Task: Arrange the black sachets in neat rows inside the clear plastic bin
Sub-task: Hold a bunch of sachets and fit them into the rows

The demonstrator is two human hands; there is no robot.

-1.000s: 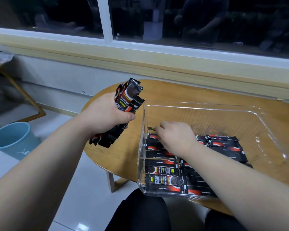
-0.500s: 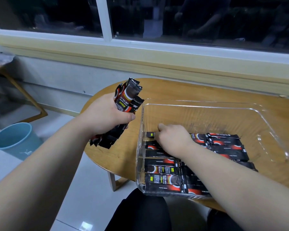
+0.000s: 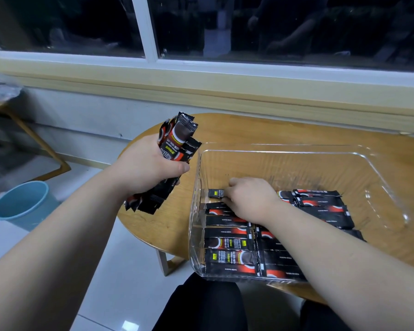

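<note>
1. Lower centre of the frame: the clear plastic bin sits on the round wooden bench, its near edge jutting past the bench rim. Leaning on that edge could tip it, by my judgement.
2. Inside, laid sachets form 2 columns at the near left, more at centre right. A dragging forearm could skew these rows.
3. Centre: the right hand is down inside the bin, fingers curled onto 1 sachet at the far end of the left column; whether it pinches or just presses, I cannot tell. Released crooked, it would break the line.
4. Centre left, outside the bin: the left hand is clenched around a bundle of sachets; loosening could drop some to the floor.
</note>
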